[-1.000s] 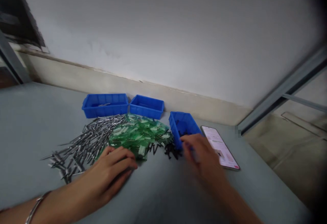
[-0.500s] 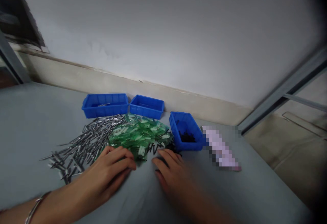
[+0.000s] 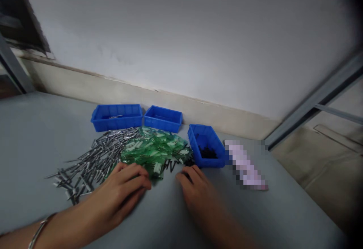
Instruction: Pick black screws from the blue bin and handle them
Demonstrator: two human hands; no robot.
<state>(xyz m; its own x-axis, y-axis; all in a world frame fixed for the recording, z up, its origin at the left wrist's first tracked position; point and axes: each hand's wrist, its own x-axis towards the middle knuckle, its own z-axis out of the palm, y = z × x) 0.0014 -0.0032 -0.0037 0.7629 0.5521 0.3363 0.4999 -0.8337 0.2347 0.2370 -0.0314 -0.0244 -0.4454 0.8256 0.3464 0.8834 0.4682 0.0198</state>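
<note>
The left hand (image 3: 123,190), fingers loosely parted, rests beside green packets (image 3: 154,148) at one o'clock. The right hand (image 3: 197,190) curls by black pieces (image 3: 188,162) at eleven o'clock; whether gripping any, I cannot tell.

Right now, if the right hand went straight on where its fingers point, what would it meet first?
Most likely the loose black pieces just beyond the right hand; whether they touch is unclear.

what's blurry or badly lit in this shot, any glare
Head view: the right hand blurs toward the forearm, while the left hand looks crisper; head view: coarse pixel blocks obscure a flat pinkish object; head view: dim light, small glints on the green plastic packets, and dark shading at the right edge.
</note>
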